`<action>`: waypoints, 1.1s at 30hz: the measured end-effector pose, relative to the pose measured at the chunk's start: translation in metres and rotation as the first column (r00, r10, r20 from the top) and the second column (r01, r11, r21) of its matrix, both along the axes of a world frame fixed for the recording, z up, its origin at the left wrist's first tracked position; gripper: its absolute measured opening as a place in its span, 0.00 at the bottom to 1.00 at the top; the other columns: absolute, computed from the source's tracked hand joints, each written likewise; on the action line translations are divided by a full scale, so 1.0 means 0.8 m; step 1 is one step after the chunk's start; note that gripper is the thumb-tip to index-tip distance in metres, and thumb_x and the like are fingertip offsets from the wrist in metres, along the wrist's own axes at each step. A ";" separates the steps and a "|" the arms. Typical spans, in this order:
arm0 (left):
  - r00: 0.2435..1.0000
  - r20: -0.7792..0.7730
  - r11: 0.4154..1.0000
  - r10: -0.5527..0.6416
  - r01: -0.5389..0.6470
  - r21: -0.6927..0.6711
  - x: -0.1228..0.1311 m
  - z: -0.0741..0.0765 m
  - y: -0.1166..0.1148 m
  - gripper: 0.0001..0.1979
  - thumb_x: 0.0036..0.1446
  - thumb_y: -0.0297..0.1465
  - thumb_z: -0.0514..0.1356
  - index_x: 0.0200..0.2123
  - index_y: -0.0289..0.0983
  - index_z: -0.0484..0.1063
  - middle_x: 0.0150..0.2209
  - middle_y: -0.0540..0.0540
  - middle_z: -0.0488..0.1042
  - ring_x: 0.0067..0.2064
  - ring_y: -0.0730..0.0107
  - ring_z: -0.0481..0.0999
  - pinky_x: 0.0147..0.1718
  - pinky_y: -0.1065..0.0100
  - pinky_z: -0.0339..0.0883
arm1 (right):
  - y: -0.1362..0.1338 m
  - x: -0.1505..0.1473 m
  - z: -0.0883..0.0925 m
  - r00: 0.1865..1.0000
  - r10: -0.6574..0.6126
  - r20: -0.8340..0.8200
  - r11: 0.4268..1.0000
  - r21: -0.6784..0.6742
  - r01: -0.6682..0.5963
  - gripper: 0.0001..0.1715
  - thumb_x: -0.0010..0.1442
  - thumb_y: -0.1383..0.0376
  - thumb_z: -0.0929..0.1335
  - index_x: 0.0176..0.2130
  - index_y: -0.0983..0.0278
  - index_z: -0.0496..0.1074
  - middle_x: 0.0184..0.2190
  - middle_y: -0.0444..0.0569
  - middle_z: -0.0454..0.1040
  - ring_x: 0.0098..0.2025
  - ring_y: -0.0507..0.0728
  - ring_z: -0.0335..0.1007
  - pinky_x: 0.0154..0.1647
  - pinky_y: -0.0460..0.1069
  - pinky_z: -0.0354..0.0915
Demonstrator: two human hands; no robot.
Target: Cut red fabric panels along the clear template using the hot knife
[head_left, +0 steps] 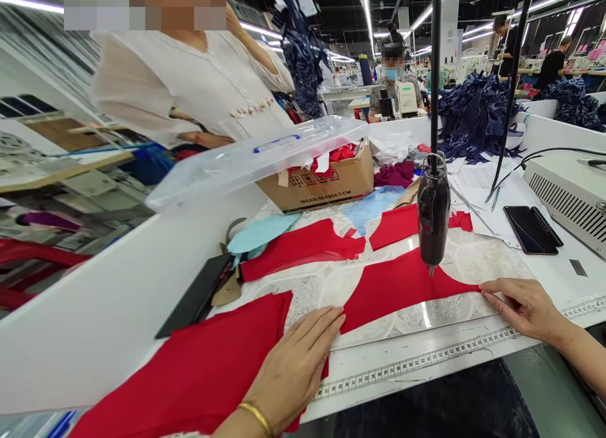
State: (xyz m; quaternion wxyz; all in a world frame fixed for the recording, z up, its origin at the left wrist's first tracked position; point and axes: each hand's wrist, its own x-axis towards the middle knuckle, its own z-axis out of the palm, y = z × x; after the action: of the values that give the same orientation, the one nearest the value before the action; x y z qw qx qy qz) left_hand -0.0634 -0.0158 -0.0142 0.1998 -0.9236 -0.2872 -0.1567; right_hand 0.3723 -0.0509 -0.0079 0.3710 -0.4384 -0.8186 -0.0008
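A cut piece of red fabric lies flat on a scuffed clear sheet on the table. My left hand rests flat with fingers stretched out, its fingertips on the left end of that piece. At the piece's narrow right tip, my right hand pinches the red fabric between thumb and fingers. Between the hands hangs a dark handheld tool with a pointed metal tip, over the piece's upper edge; whether it touches the cloth I cannot tell. A larger stack of red fabric lies beneath and left of my left hand.
More red pieces lie behind, near a cardboard box under a clear plastic lid. A measuring tape runs along the front edge. At right are a phone and a vented machine box. A person in white stands across.
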 end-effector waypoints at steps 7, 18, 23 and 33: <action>0.999 -0.015 0.999 0.028 -0.028 0.033 -0.005 0.005 0.000 0.24 0.62 0.18 0.49 0.56 0.35 0.75 0.53 0.41 0.80 0.55 0.56 0.78 0.54 0.56 0.73 | 0.003 0.003 -0.007 0.987 -0.056 -0.148 0.989 -0.140 0.035 0.11 0.70 0.63 0.66 0.44 0.63 0.77 0.21 0.41 0.76 0.17 0.47 0.61 0.19 0.43 0.61; 0.996 0.074 0.999 0.041 -0.040 -0.016 0.029 -0.003 0.024 0.18 0.73 0.30 0.49 0.54 0.34 0.77 0.52 0.40 0.81 0.54 0.56 0.79 0.56 0.55 0.72 | 0.013 0.000 -0.003 0.998 -0.051 -0.042 0.993 -0.112 0.046 0.11 0.70 0.64 0.65 0.42 0.62 0.77 0.33 0.47 0.82 0.22 0.48 0.68 0.23 0.44 0.63; 0.994 0.079 0.996 0.075 -0.078 0.037 0.022 -0.008 0.026 0.19 0.72 0.30 0.49 0.50 0.33 0.80 0.49 0.38 0.82 0.54 0.53 0.79 0.57 0.52 0.71 | 0.013 0.004 -0.003 0.990 -0.057 -0.129 0.978 -0.204 0.030 0.13 0.70 0.60 0.65 0.41 0.62 0.78 0.24 0.44 0.76 0.20 0.49 0.64 0.21 0.45 0.61; 0.992 0.105 0.998 0.064 -0.061 -0.027 0.026 -0.009 0.002 0.18 0.73 0.31 0.50 0.58 0.36 0.75 0.55 0.42 0.80 0.57 0.57 0.77 0.61 0.55 0.67 | 0.011 0.003 -0.003 0.994 -0.045 -0.098 0.974 -0.227 0.022 0.14 0.71 0.60 0.64 0.44 0.62 0.78 0.34 0.48 0.83 0.20 0.48 0.66 0.23 0.45 0.64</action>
State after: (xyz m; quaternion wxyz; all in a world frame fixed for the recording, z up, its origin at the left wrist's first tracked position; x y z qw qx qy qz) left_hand -0.0426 -0.0144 -0.0215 0.1781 -0.9069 -0.3280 -0.1955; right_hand 0.3746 -0.0423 -0.0100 0.3604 -0.4910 -0.7856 0.1087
